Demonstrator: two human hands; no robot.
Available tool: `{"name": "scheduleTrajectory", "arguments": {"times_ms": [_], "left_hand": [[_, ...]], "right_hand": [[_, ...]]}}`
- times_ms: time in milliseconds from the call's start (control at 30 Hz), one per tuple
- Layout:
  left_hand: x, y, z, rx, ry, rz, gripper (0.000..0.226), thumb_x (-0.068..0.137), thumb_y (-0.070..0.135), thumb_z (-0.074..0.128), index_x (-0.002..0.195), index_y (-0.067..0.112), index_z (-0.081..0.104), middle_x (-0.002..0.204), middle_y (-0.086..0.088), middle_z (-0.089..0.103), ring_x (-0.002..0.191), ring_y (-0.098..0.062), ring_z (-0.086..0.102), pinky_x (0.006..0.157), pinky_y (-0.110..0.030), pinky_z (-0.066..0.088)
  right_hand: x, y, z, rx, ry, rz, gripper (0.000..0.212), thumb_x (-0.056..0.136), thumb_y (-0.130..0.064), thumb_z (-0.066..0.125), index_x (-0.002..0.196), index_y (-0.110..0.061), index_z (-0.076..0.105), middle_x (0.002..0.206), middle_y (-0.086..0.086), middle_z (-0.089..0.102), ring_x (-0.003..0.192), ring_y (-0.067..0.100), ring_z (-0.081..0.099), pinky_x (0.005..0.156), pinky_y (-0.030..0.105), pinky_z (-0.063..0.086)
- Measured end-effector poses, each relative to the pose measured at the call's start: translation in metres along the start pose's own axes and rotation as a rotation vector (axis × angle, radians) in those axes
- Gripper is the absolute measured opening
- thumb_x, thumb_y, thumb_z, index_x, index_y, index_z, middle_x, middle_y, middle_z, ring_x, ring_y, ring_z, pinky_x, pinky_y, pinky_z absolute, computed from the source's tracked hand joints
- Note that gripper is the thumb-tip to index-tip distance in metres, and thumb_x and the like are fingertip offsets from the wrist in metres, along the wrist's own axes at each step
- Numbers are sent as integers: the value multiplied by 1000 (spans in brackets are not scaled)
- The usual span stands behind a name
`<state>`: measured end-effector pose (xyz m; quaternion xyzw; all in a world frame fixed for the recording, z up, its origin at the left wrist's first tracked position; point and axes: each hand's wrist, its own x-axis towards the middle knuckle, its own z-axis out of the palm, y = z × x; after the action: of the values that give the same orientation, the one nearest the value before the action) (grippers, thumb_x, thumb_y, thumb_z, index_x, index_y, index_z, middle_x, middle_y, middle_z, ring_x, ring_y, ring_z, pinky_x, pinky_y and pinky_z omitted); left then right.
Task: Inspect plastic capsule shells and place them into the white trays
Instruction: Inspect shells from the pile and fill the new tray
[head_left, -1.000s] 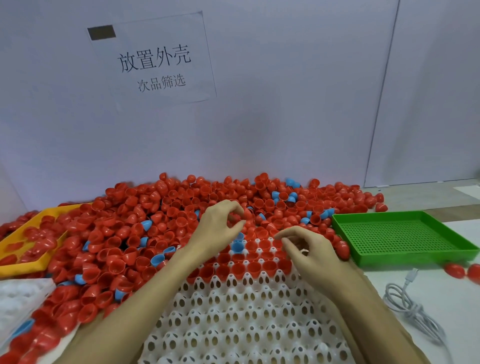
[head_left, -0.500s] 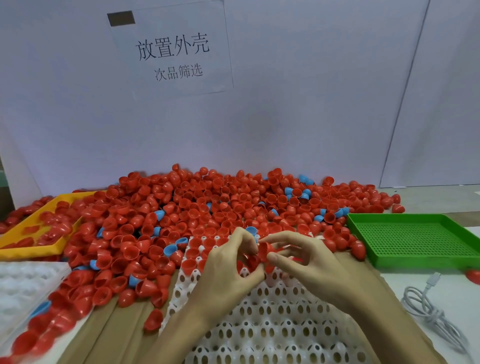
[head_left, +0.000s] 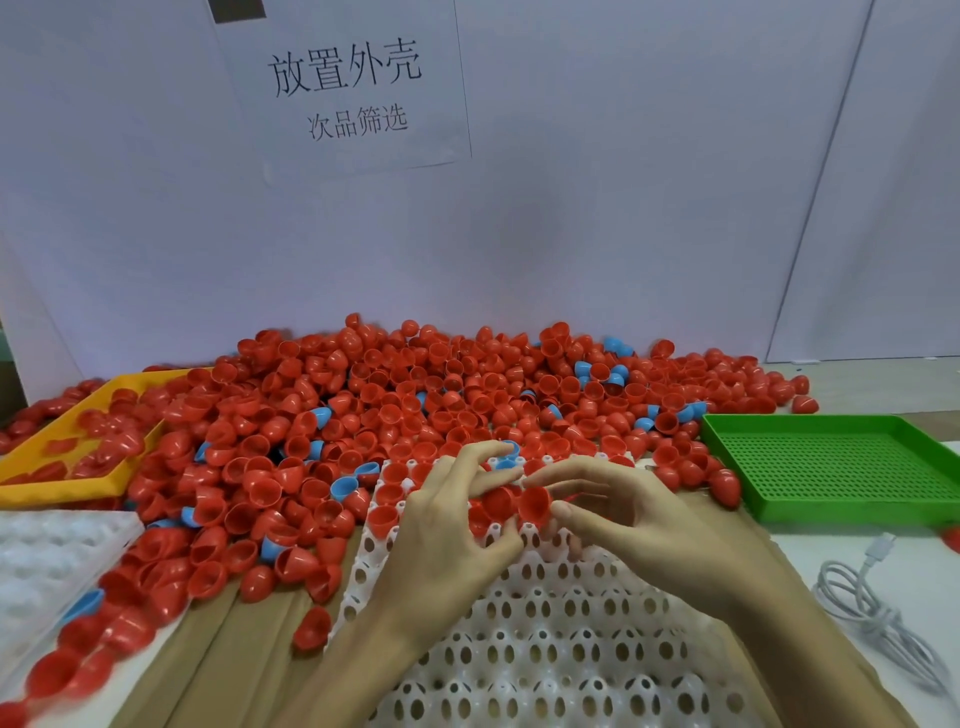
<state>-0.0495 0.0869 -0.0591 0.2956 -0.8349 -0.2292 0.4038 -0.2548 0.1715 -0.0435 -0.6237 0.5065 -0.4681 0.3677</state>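
A big heap of red capsule shells (head_left: 374, 415), with a few blue ones mixed in, covers the back of the table. In front of me lies a white tray (head_left: 561, 639) with rows of holes; its far rows hold red shells. My right hand (head_left: 639, 525) pinches a red shell (head_left: 536, 503) between thumb and fingers just above the tray's far rows. My left hand (head_left: 457, 525) meets it there, fingers curled round another red shell (head_left: 496, 501) beside the first.
A green perforated tray (head_left: 841, 467) stands at the right. A yellow tray (head_left: 62, 457) with red shells sits at the left, a second white tray (head_left: 47, 561) in front of it. A white cable (head_left: 872, 613) lies at the right. A paper sign hangs on the wall.
Both hands came back from the heap to the white tray's far rows and met there. The right hand now pinches a red shell more plainly. The view has shifted downward and left.
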Motion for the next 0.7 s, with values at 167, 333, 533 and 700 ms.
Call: {"name": "scheduleTrajectory", "arguments": {"times_ms": [167,333,533,700], "left_hand": [[-2,-2,2,34,-76,-36,81,86,17,79,147,51,38,130,21,66,129,12,47,98,2,31],[0,0,1,-107,-58,-37,67,87,18,83,141,40,50,117,22,71,120,-1,63,103,-11,43],[0,4,1,-278,8,-60,54,86,17,87,127,34,57,111,17,73,109,-7,71,95,-17,54],[1,-1,1,-347,-28,-108,50,90,16,83,130,33,57,116,16,76,111,-5,72,97,-22,56]], "right_hand": [[2,3,5,-2,3,21,23,104,-27,66,126,-31,72,113,3,76,91,28,76,82,35,62],[2,7,7,-9,44,34,31,104,-5,60,118,-29,74,112,1,75,91,23,76,78,32,62],[1,5,7,-9,93,30,30,103,-2,61,120,-27,67,105,2,74,86,24,77,71,33,61],[-1,1,14,-186,121,-73,39,99,-7,71,125,-33,58,104,-3,75,82,23,77,73,44,64]]}}
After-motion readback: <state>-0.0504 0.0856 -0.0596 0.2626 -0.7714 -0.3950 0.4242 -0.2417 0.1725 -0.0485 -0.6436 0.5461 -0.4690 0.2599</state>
